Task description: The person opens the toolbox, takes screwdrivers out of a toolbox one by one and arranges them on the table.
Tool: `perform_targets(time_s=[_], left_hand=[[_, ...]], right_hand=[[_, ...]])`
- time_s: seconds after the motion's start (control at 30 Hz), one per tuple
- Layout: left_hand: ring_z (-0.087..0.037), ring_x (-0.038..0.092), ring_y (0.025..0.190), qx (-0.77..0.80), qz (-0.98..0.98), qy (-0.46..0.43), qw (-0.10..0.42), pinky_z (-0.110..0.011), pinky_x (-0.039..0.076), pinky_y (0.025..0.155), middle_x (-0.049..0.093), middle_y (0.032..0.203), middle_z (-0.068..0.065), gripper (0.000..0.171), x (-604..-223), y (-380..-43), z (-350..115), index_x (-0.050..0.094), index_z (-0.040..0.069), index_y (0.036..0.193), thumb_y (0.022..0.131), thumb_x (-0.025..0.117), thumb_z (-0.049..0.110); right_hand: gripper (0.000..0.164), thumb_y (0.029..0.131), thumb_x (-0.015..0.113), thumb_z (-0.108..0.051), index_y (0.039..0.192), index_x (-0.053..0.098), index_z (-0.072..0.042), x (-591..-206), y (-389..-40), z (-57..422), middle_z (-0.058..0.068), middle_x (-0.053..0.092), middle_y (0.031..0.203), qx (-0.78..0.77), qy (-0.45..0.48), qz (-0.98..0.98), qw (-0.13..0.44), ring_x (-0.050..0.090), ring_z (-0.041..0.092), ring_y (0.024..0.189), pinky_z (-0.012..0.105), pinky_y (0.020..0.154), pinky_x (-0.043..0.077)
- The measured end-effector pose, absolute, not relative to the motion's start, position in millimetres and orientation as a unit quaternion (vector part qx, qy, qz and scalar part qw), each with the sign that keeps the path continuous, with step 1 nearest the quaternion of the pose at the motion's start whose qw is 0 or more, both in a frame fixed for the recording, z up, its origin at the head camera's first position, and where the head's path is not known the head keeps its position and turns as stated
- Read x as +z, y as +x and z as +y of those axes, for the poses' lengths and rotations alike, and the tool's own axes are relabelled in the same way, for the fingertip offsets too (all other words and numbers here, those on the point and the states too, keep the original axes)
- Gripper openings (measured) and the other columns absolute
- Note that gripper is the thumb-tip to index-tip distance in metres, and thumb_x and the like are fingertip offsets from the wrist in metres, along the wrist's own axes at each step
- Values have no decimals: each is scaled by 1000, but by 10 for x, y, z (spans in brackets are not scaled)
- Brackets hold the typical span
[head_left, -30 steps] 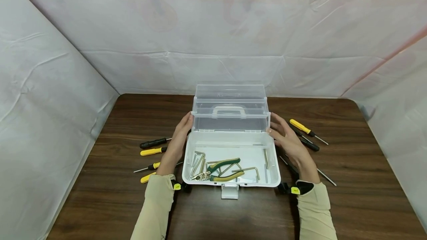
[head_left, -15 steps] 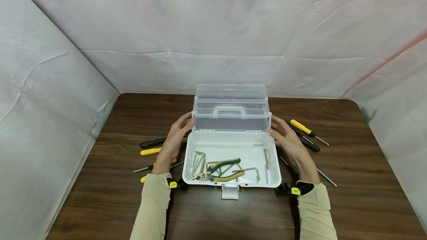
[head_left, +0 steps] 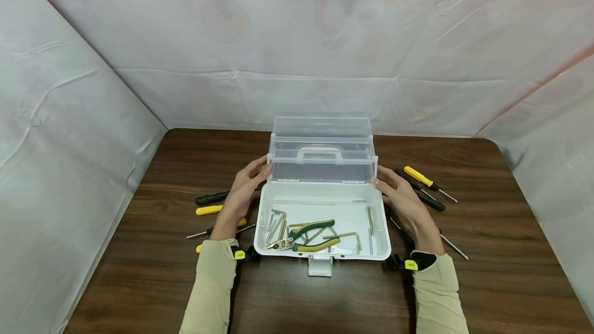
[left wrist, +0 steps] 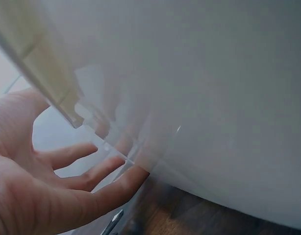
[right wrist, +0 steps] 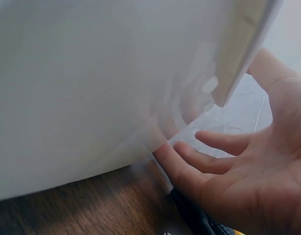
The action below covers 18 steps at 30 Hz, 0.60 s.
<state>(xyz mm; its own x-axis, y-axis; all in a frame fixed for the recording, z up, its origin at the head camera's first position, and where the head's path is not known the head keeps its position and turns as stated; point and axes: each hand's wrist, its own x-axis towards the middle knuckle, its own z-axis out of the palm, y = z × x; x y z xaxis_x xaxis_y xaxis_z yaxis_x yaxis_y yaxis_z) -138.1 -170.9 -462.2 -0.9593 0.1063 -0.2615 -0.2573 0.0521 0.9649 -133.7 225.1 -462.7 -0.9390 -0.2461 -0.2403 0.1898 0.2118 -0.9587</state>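
A white toolbox stands on the table, its clear tiered lid raised at the back. Inside lie green-and-yellow pliers and several L-shaped hex keys. My left hand holds the toolbox's rear left corner, thumb by the lid's edge. At the opposite rear corner, my right hand holds it likewise, thumb at the hinge end. Both wrist views show fingertips against the box's smooth side wall, with the thumbs partly hidden beyond the rim.
Left of the box lie several screwdrivers, among them a black-handled one and yellow-handled ones, partly under the left arm. More lie at right, including a yellow-and-black screwdriver. The front latch hangs down. White fabric walls surround the table.
My left hand has shifted along the toolbox's left side, its thumb coming onto the lid's edge. The right hand, toolbox and its contents have hardly moved.
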Motion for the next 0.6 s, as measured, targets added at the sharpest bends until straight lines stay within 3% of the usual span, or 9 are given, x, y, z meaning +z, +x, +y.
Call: perform_targets(time_s=[0.3,0.6], left_hand=[[-33,48,145,704,698,-53,121,-42,58,95,44,161,-10,64,-4649,-1378,-1672,42,26,160,104,64,45],[-34,55,135,717,688,-50,105,-34,60,86,49,157,-10,63,-4694,-1381,-1661,45,26,159,102,67,43]], right_hand=[[72,109,56,-33,166,21,-7,-4629,-1330,2272,22,28,168,-643,-25,746,170,55,1,119,17,91,53],[70,110,55,-29,167,20,-10,-4647,-1339,2268,21,28,168,-655,-29,735,170,55,-1,119,16,93,53]])
